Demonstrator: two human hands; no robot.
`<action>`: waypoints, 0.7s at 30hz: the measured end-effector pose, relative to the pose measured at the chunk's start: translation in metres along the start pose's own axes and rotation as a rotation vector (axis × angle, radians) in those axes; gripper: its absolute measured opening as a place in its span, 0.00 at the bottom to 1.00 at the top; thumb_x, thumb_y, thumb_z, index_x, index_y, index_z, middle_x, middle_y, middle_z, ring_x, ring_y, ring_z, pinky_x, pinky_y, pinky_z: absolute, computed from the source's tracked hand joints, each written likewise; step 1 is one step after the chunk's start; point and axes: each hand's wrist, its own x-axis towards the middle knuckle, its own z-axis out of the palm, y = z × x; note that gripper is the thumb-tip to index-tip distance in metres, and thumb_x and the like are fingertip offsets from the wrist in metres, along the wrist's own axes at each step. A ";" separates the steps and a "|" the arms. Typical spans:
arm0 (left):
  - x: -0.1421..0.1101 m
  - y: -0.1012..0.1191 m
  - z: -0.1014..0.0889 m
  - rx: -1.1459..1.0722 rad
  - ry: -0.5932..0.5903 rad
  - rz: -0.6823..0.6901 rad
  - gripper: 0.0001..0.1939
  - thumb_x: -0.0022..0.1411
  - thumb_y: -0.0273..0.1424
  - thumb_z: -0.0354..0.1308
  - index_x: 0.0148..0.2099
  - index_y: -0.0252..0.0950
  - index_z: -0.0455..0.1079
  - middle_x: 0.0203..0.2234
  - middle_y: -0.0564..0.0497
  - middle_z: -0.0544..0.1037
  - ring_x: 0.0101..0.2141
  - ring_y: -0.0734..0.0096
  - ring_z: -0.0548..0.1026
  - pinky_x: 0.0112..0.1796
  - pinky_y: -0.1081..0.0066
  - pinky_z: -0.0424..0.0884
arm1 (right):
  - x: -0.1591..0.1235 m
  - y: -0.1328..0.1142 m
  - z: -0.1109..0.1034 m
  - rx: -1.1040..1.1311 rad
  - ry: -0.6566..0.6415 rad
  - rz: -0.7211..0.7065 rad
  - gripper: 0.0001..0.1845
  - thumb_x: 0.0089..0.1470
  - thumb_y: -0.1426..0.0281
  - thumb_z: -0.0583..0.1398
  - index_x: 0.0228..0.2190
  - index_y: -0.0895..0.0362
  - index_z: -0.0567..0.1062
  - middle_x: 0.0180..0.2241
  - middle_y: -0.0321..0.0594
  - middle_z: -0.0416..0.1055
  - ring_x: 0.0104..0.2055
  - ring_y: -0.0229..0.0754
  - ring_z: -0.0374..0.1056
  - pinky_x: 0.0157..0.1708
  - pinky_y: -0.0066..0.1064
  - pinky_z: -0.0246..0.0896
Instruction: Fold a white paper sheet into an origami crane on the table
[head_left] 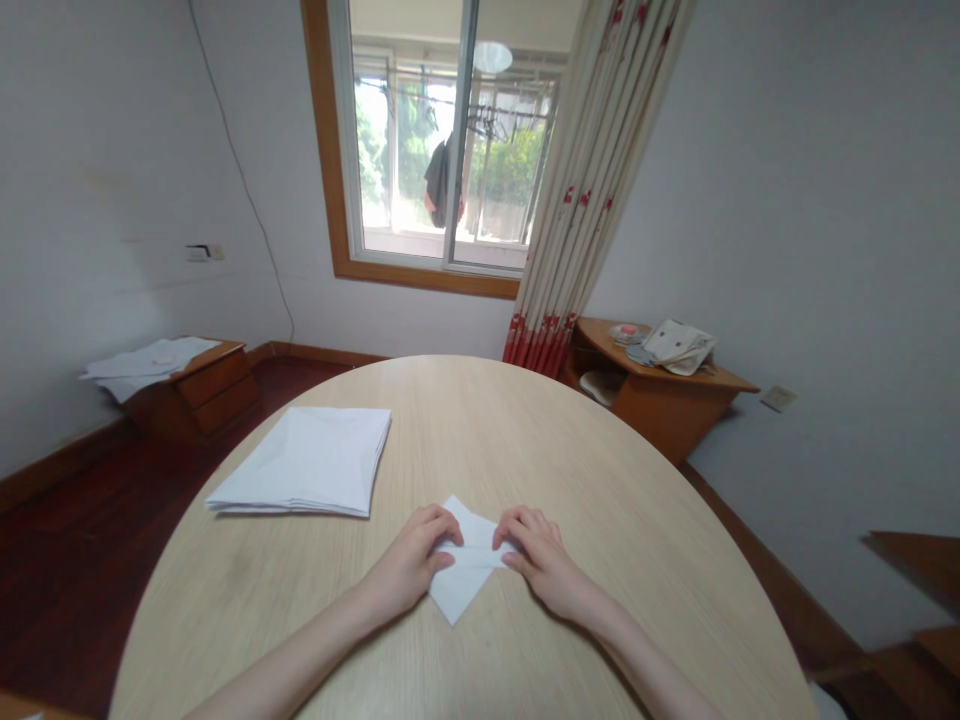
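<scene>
Folded white paper point(459, 592), lower ctr: light, floppy, take by edges; left hand point(411, 562) & right hand point(541, 560) curled, fingertips pressing it on table point(480, 430).

Rm had white walls point(787, 250), dark red wood flr point(82, 590). Far wall: wood-framed sliding window point(427, 140) w/ bright daylight, red-flowered curtain point(592, 170) to its R. Low wood cabinet point(206, 390) far L, wood corner shelf point(660, 390) far R, pale oval table point(525, 430) mid-rm.

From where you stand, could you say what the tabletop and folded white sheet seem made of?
The tabletop looks like pale wood or wood-effect laminate, with straight grain lines and a soft sheen. The folded sheet looks like thin matte paper, judging by its crisp creases.
</scene>
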 end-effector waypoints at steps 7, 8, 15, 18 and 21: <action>-0.008 0.004 -0.001 0.116 0.006 0.144 0.16 0.57 0.14 0.52 0.41 0.38 0.70 0.42 0.50 0.73 0.46 0.65 0.69 0.47 0.68 0.65 | -0.003 0.005 0.006 0.010 0.044 -0.051 0.14 0.54 0.80 0.53 0.38 0.51 0.69 0.44 0.40 0.67 0.50 0.46 0.60 0.50 0.42 0.54; -0.009 0.005 0.000 0.157 0.005 0.179 0.16 0.59 0.15 0.51 0.43 0.38 0.71 0.42 0.50 0.74 0.45 0.66 0.70 0.46 0.68 0.66 | -0.003 0.007 0.007 0.007 0.052 -0.071 0.15 0.55 0.79 0.52 0.40 0.51 0.69 0.45 0.41 0.67 0.51 0.46 0.60 0.51 0.42 0.53; -0.014 0.013 0.003 0.493 -0.069 0.304 0.18 0.63 0.19 0.51 0.50 0.42 0.71 0.44 0.49 0.75 0.43 0.61 0.71 0.42 0.64 0.68 | -0.004 0.015 0.012 -0.105 -0.024 -0.243 0.36 0.54 0.85 0.45 0.59 0.47 0.61 0.62 0.39 0.59 0.64 0.44 0.50 0.58 0.47 0.46; -0.014 0.017 0.002 0.554 -0.107 0.303 0.19 0.62 0.20 0.52 0.51 0.42 0.72 0.45 0.49 0.75 0.43 0.60 0.71 0.42 0.63 0.69 | -0.004 0.017 0.013 -0.151 -0.070 -0.262 0.44 0.47 0.89 0.44 0.61 0.46 0.58 0.64 0.35 0.55 0.66 0.42 0.45 0.60 0.48 0.44; -0.015 0.022 0.001 0.553 -0.115 0.284 0.18 0.61 0.21 0.53 0.51 0.42 0.72 0.46 0.49 0.74 0.44 0.60 0.70 0.44 0.62 0.68 | -0.005 0.016 0.014 -0.166 -0.071 -0.252 0.45 0.46 0.89 0.44 0.62 0.46 0.57 0.64 0.35 0.54 0.67 0.40 0.44 0.60 0.47 0.44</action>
